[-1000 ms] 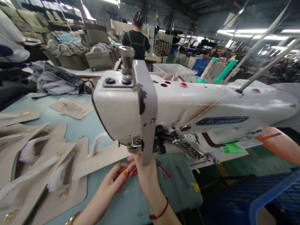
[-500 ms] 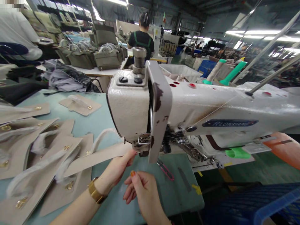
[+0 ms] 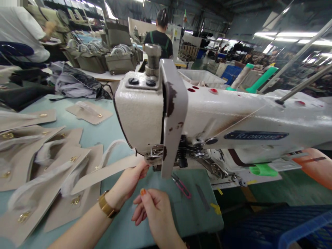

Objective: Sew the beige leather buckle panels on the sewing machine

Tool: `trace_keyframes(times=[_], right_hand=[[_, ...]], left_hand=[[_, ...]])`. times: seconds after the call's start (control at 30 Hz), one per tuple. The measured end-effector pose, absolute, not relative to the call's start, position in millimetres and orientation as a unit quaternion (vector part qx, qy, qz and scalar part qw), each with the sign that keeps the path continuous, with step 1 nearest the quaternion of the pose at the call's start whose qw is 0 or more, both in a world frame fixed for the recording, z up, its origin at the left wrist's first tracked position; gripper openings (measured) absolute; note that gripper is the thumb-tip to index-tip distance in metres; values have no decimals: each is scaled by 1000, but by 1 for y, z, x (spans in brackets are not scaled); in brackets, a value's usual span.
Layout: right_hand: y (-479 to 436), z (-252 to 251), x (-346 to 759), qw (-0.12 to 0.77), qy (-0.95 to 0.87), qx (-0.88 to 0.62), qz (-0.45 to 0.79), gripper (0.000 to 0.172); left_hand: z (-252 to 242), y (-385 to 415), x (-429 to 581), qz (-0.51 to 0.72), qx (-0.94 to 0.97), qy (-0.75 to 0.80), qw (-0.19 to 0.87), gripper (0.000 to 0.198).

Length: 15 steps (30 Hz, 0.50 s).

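Ideally, the left hand (image 3: 135,174) would steady the panel (image 3: 109,170) flat, left of and partly under the machine (image 3: 140,114); its fingers bend at the near edge, their grip unclear. Nearer, the right hand (image 3: 158,211) lies half-open, seemingly empty.

Bright tube lights (image 3: 297,34) glow beneath the dark ceiling (image 3: 246,7) at far right. Green floor (image 3: 297,193) shows on the right, and a white-topped counter (image 3: 103,76) stands at far left.
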State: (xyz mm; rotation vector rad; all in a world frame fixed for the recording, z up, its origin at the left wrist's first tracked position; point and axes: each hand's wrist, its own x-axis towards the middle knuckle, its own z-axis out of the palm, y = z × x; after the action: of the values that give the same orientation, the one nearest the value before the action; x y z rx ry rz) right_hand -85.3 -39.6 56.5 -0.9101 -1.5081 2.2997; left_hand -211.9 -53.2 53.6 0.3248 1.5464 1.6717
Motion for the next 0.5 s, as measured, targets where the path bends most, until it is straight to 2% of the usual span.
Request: trace_keyframes(times=[0.3,0.5], right_hand=[[-40,52,-83,127,-509,-291,800,61],[-27,58,-78,138,-507,-289,800,58]], left_hand=[[56,-48,-196,695,78,612,368,42],[58,-44,-173,684,19,654,323,32]])
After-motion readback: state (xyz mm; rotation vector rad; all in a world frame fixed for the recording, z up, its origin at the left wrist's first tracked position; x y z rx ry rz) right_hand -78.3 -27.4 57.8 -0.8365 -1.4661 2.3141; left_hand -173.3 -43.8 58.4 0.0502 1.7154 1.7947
